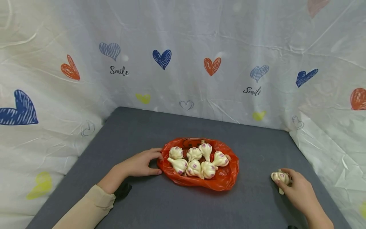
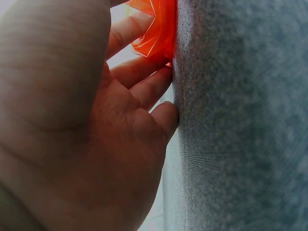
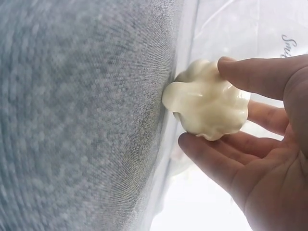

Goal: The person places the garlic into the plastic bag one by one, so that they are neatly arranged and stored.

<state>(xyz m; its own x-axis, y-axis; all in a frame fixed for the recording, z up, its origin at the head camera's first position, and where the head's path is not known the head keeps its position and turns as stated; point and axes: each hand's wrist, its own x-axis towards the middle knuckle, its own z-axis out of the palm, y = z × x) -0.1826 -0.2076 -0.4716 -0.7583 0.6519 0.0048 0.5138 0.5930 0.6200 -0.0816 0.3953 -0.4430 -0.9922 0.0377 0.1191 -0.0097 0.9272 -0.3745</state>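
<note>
A red plastic bag point(image 1: 226, 183), spread wide with its top open, holds several garlic bulbs point(image 1: 208, 169), white with purple patches. My left hand point(image 1: 140, 163) rests at the bag's left edge, fingertips touching the plastic and thumb spread apart from them. In the left wrist view, the lower fingers point(image 2: 154, 86) lie loosely bent close to the table, beside the red plastic. Off to the right, my right hand point(image 1: 300, 189) holds one garlic bulb point(image 3: 207, 103) between thumb and fingers, its stem end turned down toward the table surface.
A dark grey cloth-covered table point(image 1: 137, 127) lies beneath everything. White curtain sheeting point(image 1: 183, 82) printed with hearts and "Smile" stands behind it and along both sides. A black strap point(image 1: 123, 190) shows at my left wrist.
</note>
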